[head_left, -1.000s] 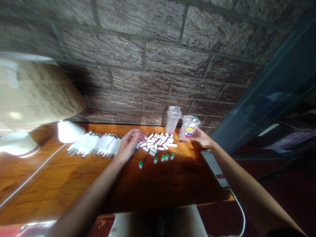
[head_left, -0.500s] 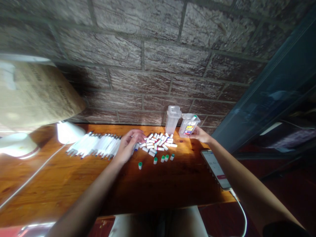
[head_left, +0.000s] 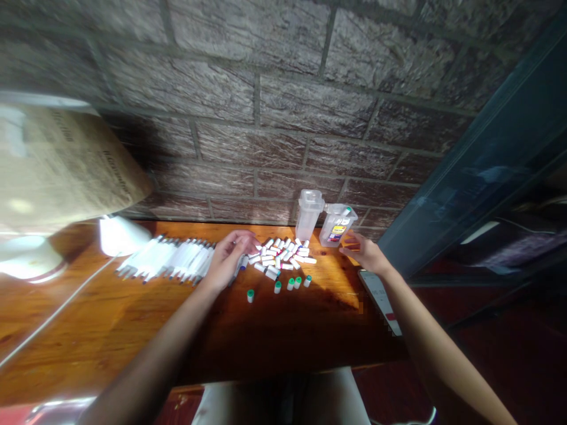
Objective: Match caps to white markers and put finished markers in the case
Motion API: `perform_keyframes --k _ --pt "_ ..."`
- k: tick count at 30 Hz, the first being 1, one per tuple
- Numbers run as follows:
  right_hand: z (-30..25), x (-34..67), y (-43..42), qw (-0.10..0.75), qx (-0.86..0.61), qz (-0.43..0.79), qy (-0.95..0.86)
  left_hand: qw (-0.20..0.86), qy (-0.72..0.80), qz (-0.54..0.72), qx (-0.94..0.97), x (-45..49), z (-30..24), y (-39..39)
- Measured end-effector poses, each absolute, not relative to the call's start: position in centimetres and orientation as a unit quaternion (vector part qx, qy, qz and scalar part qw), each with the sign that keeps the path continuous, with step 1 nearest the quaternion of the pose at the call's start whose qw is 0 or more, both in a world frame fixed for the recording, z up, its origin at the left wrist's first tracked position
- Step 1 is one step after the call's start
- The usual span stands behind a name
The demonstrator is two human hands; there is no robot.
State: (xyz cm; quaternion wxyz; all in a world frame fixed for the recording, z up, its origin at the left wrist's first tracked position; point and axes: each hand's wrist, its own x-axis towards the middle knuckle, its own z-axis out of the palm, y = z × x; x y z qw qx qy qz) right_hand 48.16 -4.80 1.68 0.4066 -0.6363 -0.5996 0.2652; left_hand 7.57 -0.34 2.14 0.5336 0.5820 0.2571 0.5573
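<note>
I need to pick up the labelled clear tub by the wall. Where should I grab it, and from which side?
Grip the labelled tub round its mid body, coming from the right, where the right hand hovers open. Its left side crowds the plain tub, and it looks tilted, so wrapping the walls seems safest.

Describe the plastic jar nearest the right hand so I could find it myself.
Follow the brick wall to the back edge of the wooden table, where two clear jars stand. Right of the plain jar, the labelled jar sits beyond the right hand; it alone carries a yellow and red label.
</note>
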Motion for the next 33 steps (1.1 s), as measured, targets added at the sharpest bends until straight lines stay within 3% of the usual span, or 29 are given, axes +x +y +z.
perform_keyframes --k 8,14,21,33 --pt "5.5 42.2 -8.4 0.275 -0.675 0.081 -0.68 0.528 0.282 0.565 0.568 7.6 2.5 -0.3" --pt "11.2 46.4 -4.6 0.312 -0.727 -0.079 -0.607 0.521 0.296 0.563 0.569 7.5 2.3 0.1" --pt "12.4 48.7 0.4 0.263 -0.717 -0.035 -0.644 0.522 0.296 0.565 0.566 7.6 2.2 0.2" --pt "12.4 49.9 2.0 0.226 -0.725 -0.005 -0.651 0.538 0.289 0.57 0.549 7.4 3.1 -0.3"
